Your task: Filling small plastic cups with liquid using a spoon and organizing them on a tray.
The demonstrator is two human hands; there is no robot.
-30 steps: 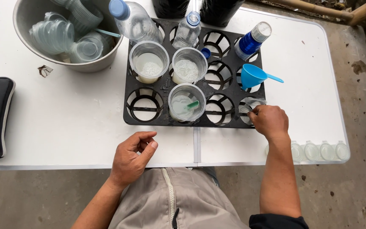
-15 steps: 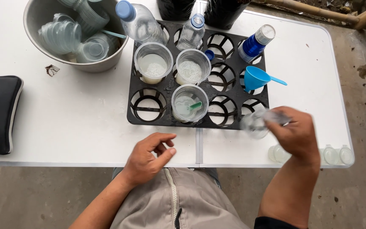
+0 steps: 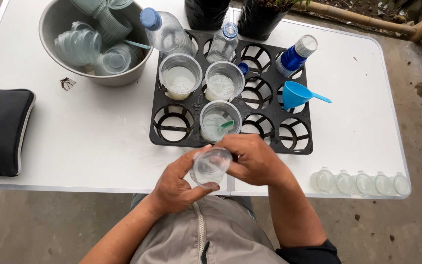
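partly hidden clear cup (image 3: 211, 166), both hands (image 3: 250, 159) gripping

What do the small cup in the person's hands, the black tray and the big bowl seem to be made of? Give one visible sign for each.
Small cup: clear thin plastic, probably; the fingers show through its wall.
Black tray: moulded matt plastic, by its ring-shaped openings with thin spokes.
Big bowl: metal, likely steel or aluminium; dull grey sheen and thin rolled rim.

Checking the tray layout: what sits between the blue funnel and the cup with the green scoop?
In the head view, one empty tray slot lies between the blue funnel and the cup with the green scoop.
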